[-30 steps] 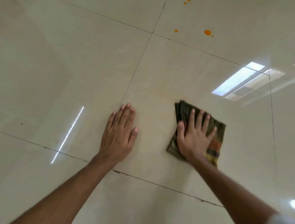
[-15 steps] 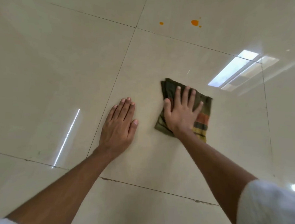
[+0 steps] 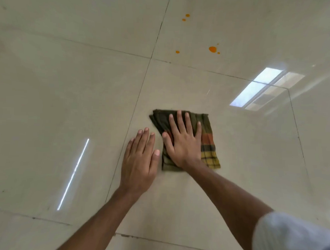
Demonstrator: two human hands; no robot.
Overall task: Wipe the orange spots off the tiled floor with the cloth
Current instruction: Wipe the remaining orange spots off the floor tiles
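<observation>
A folded dark green checked cloth [image 3: 209, 143] with orange and yellow stripes lies flat on the glossy beige tiled floor [image 3: 67, 82]. My right hand [image 3: 182, 142] presses flat on the cloth, fingers spread. My left hand [image 3: 140, 161] rests palm down on the bare tile just left of the cloth, its thumb nearly touching the cloth's edge. On the tile beyond the far grout line are orange spots: a large one [image 3: 212, 49] with tiny drops beside it, a small one [image 3: 177, 52], and a pair farther off [image 3: 185, 17].
Grout lines [image 3: 143, 82] cross the floor between large tiles. A window reflection [image 3: 260, 91] glares at the right and a thin light streak [image 3: 73, 173] at the left. My white sleeve [image 3: 291, 238] fills the bottom right corner.
My right hand has slid the cloth left, close to my left hand. The view has tilted so more orange spots show at the top.
</observation>
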